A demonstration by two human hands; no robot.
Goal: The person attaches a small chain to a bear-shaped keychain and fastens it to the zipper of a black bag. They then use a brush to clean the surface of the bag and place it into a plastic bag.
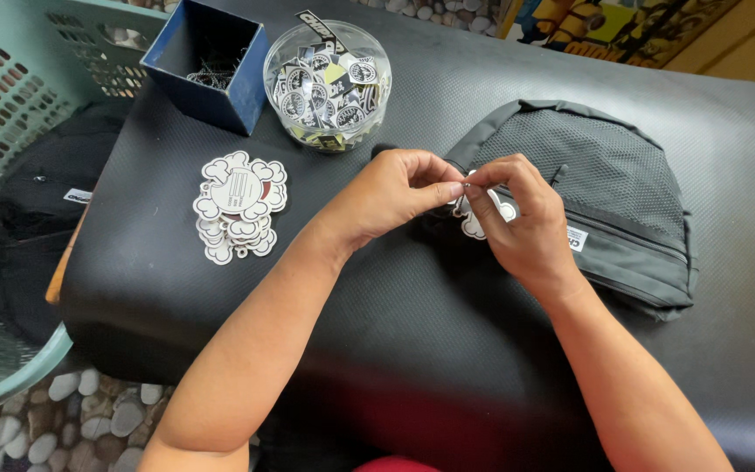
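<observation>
Two hands meet at the middle of the black padded worktop (447, 350), fingertips pinched together over one small spot. The left hand (395, 197) comes in from the near left and its thumb and forefinger are closed on something tiny, likely a small metal fastener, too small to tell. The right hand (522, 218) comes from the near right and pinches the same point from the other side, with a white cloud-shaped tag (475, 225) hanging just below its fingers and partly hidden by them. The tag lies directly between the two grips, touching the near left edge of the grey mesh-topped bag (605, 197), whose long zipper line runs from the hands toward the right. Both hands are equally close to the tag; neither is open. Well to the left lies a stack of the same cloud-shaped tags (238, 205). Farther back stand a clear round tub of small printed labels (327, 83) and a blue box (211, 61) holding thin metal pieces. A green plastic basket (10, 122) with dark bags sits at the far left.
</observation>
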